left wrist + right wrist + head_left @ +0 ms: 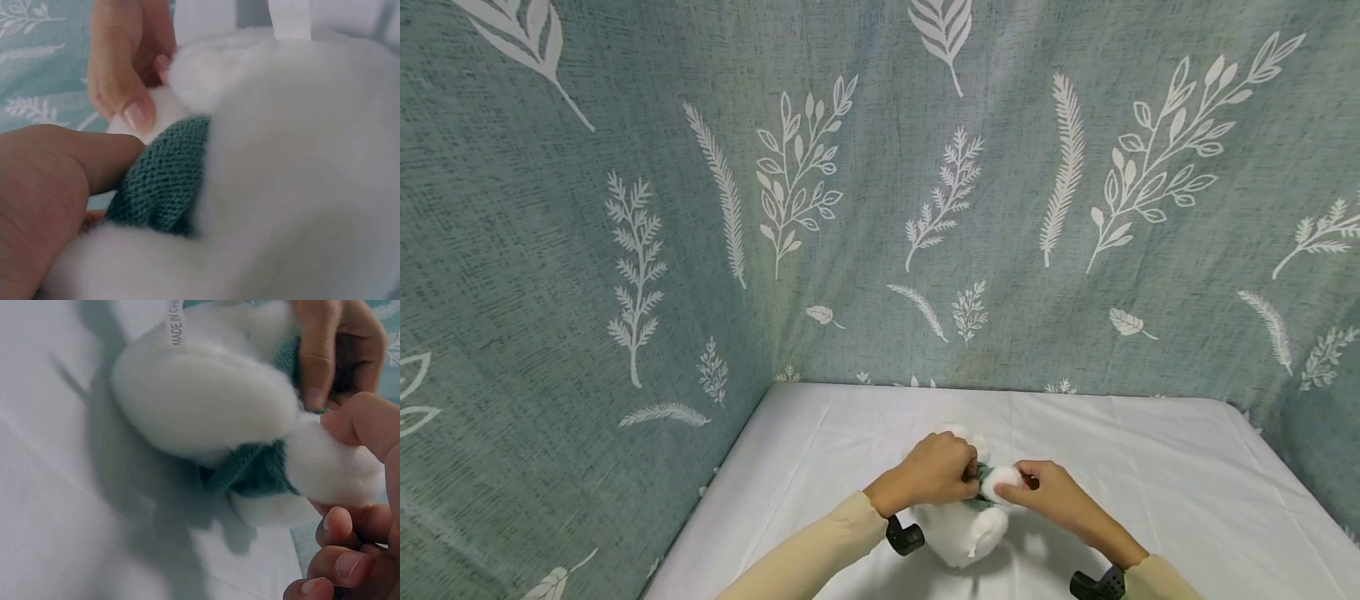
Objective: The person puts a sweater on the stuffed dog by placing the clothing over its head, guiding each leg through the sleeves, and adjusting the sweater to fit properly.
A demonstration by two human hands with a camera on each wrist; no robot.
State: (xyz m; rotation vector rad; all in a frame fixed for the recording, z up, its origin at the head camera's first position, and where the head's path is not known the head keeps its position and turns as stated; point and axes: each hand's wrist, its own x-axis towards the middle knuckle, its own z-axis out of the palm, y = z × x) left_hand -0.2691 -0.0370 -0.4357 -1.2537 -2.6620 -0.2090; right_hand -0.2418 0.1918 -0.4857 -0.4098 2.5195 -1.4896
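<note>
A fluffy white plush toy (951,533) stands on the white sheet, wearing a green knitted garment (165,172). My left hand (934,468) grips the knit, its thumb pressing on the edge in the left wrist view. From the other side, my right hand (1051,496) pinches a rounded white limb (331,462) of the toy between thumb and fingers. The green knit (256,472) wraps the toy just beside that limb. A small white tag (175,325) with printed letters sticks out of the toy's back. The toy's far side is hidden behind my left hand.
The white sheet (820,467) covers a flat surface around the toy. Teal cloth (880,208) with white leaf prints hangs behind and at both sides. A dark wrist device (904,536) sits on my left wrist, another (1097,585) on my right.
</note>
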